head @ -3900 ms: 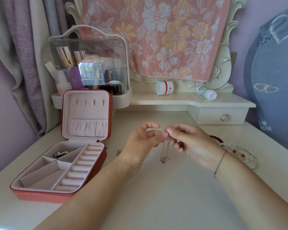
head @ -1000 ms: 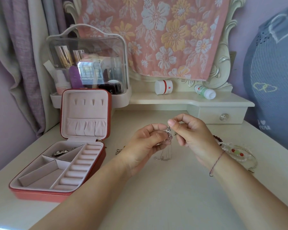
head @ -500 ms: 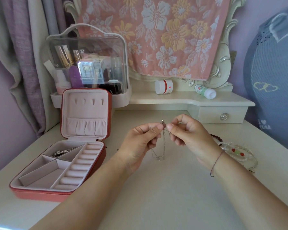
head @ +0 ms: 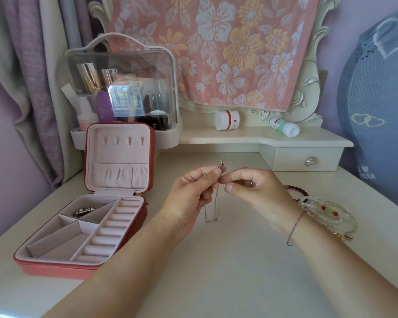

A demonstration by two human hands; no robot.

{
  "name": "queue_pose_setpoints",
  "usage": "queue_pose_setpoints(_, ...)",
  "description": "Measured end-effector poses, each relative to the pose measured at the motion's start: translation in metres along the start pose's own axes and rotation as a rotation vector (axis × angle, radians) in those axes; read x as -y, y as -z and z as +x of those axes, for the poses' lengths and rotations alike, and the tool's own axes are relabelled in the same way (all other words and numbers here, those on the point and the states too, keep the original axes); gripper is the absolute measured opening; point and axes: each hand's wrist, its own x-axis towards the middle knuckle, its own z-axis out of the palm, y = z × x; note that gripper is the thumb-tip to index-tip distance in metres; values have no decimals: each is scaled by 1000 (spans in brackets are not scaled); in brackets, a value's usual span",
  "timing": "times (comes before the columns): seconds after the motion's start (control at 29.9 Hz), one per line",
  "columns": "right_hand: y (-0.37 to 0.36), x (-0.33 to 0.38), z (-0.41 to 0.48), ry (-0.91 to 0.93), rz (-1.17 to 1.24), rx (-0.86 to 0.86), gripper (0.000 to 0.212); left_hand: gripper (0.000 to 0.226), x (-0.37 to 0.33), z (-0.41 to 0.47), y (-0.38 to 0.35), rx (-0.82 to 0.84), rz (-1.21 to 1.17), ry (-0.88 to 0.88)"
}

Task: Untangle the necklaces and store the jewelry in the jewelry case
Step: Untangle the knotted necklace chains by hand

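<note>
A person sits at a cream counter (head: 216, 271), both bare hands raised over its middle. The task looks partly done. One silver piece (head: 87, 210) already lies in the back compartment of the open jewelry case (head: 83, 269), which sits at nine o'clock from the hands; its other compartments and ring rolls hold nothing. A heap of beaded jewelry (head: 324, 210) waits on the counter at three o'clock, just beyond the right wrist. It is not yet stored, and whether it is tangled cannot be told.

The left hand (head: 193, 198) pinches the top of a thin silver necklace (head: 213, 211) between thumb and forefinger, with a small metal end, perhaps the clasp, poking up above the fingertips. The right hand (head: 253, 189) is closed in a pinch on the same necklace, its fingertips almost touching the left hand's. Below the two hands the chain hangs in a narrow doubled loop, its lowest point above the counter or just brushing it. The strands run close together and look fine and slack. No knot shows in the hanging part, so this chain may be nearly free, though anything inside the fingers is hidden.
</note>
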Motion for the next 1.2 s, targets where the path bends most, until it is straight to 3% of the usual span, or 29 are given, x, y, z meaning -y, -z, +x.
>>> queue_pose_setpoints(0.1, -4, 1, -2, 31, -13, -10, 6, 27, 0, 0, 0, -11, 3, 7)
queue_pose_setpoints(0.27, -11, -4, 1, 185, -302, -216, 18, 17, 1, 0, -1, -7, 33, -12)
queue_pose_setpoints(0.37, -16, -5, 1, 291, -382, -262, 15, 24, 0, 1, -1, -22, 35, -20)
queue_pose_setpoints(0.64, -27, -8, -1, 334, -469, -367, 15, 31, -1, 0, -2, -37, 48, -19)
queue_pose_setpoints(0.94, -32, -8, -1, 288, -339, -366, 14, 26, -2, 1, 0, -39, 23, 1)
queue_pose_setpoints(1.2, -24, 8, -6, 6, 35, -69, 12, 23, -6, 3, 6, -99, -90, 5)
